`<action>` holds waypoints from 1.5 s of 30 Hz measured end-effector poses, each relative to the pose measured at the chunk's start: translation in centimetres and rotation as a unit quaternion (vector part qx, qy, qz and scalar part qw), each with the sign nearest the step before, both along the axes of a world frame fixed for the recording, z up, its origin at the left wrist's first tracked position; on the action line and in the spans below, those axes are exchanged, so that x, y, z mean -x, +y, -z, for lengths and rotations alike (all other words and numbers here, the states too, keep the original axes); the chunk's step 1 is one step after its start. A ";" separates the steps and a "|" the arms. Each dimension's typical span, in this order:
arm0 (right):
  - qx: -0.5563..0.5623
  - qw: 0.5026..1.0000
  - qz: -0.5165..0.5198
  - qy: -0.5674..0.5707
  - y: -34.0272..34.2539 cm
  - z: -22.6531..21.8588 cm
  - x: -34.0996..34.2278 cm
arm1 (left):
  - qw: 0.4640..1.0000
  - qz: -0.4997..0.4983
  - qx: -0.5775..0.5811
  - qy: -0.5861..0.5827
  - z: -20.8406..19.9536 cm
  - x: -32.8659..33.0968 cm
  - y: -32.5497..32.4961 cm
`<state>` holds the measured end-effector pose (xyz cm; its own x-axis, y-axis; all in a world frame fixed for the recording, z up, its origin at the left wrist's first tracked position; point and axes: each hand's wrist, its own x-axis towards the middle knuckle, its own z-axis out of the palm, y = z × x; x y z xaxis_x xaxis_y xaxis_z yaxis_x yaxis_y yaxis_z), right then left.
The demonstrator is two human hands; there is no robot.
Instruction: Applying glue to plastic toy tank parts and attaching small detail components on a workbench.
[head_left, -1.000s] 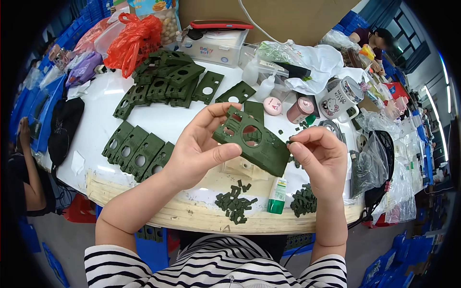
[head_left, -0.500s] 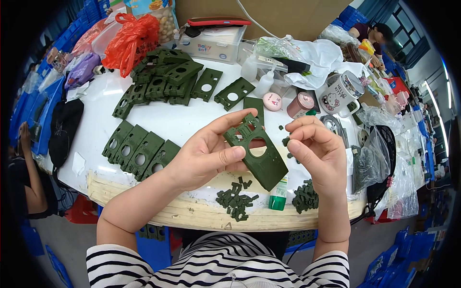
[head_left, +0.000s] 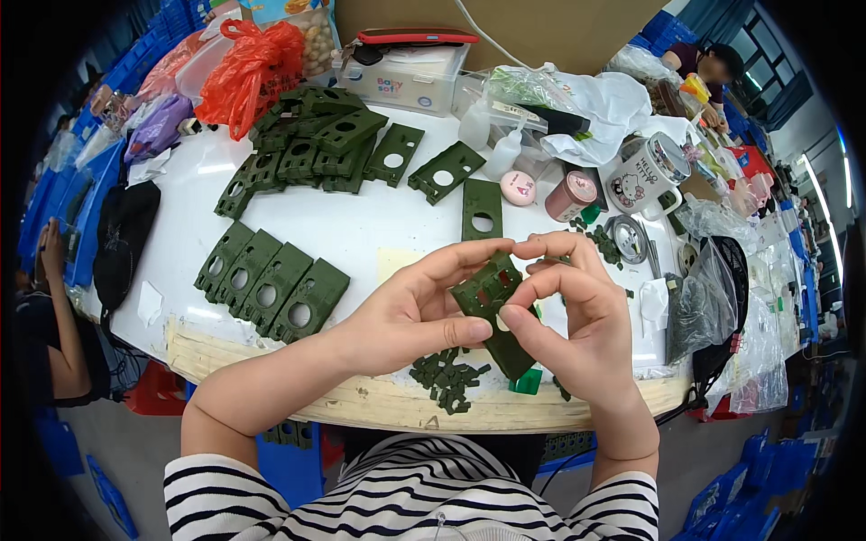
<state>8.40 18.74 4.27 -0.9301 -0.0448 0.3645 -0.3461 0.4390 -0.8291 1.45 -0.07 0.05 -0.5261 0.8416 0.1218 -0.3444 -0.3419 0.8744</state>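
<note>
My left hand (head_left: pixel 401 311) holds a dark green plastic toy-tank hull plate (head_left: pixel 511 357) tilted above the table's near edge. Its thumb lies on the near face, with the fingers behind. My right hand (head_left: pixel 582 320) is closed at the plate's upper right, thumb and forefinger against it. The small green part it pinched half a second ago is now hidden by the fingers. Below the plate lies a heap of small green plastic pieces (head_left: pixel 446 379), beside a green-capped bottle (head_left: pixel 526 381) mostly covered by the plate and right hand.
Several matching hull plates (head_left: pixel 311 302) stand in a row at left, with a larger stack (head_left: pixel 338 135) behind. Another plate (head_left: pixel 482 212) lies just beyond my hands. A round pink tin (head_left: pixel 570 197), white mug (head_left: pixel 640 176) and clear plastic bags (head_left: pixel 699 311) crowd the right side.
My right hand has moved left onto the plate with its small green part. The plate has dropped slightly and shifted a little, and both hands now meet at its upper end.
</note>
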 end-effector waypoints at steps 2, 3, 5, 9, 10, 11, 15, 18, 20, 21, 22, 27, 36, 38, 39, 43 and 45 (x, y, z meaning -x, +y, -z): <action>-0.002 1.000 -0.004 -0.001 -0.1 0.2 0.0 | 1.000 0.006 0.001 0.015 0.3 0.0 0.0; 0.001 1.000 -0.004 -0.006 -0.1 0.3 0.1 | 1.000 0.001 -0.004 0.016 0.5 0.0 0.1; 0.004 1.000 -0.002 -0.009 -0.2 0.4 0.1 | 1.000 -0.007 -0.013 0.018 0.9 -0.2 0.2; -0.006 1.000 0.000 0.007 -0.3 0.6 0.2 | 1.000 -0.004 -0.011 0.005 0.7 -0.3 0.3; -0.011 1.000 -0.001 0.013 -0.3 0.6 0.2 | 1.000 -0.004 -0.010 0.007 0.8 -0.3 0.3; -0.009 1.000 -0.002 0.012 -0.3 0.7 0.3 | 1.000 -0.005 -0.009 0.009 0.8 -0.3 0.3; -0.005 1.000 -0.003 0.012 -0.3 0.8 0.4 | 1.000 -0.006 -0.001 0.016 0.8 -0.2 0.2; -0.008 1.000 0.001 0.010 -0.3 0.9 0.4 | 1.000 -0.009 0.000 0.010 0.8 -0.3 0.3; -0.015 1.000 0.004 0.013 -0.3 1.0 0.4 | 1.000 -0.010 0.001 -0.001 0.5 -0.4 0.4; -0.020 1.000 0.004 0.016 -0.3 1.0 0.4 | 1.000 -0.011 0.002 0.004 0.6 -0.4 0.3; -0.025 0.999 0.004 0.020 -0.3 1.0 0.5 | 1.000 -0.012 0.003 0.009 0.6 -0.4 0.3; -0.032 0.999 0.010 0.031 -0.4 1.1 0.5 | 1.000 -0.019 0.005 0.021 0.6 -0.3 0.4; -0.031 0.999 0.008 0.029 -0.4 1.1 0.4 | 0.999 -0.014 -0.011 0.038 1.0 -0.2 0.4; -0.032 0.999 0.007 0.031 -0.4 1.1 0.4 | 0.999 -0.010 -0.012 0.035 1.0 -0.2 0.4; -0.033 0.999 0.007 0.033 -0.4 1.1 0.4 | 0.999 -0.009 -0.013 0.031 1.0 -0.3 0.4; -0.035 0.999 0.012 0.039 -0.6 1.1 0.4 | 1.000 -0.012 -0.017 0.023 1.2 -0.4 0.4; -0.037 0.999 0.003 0.005 -0.6 0.7 0.2 | 1.000 -0.014 -0.016 0.022 1.2 -0.4 0.4</action>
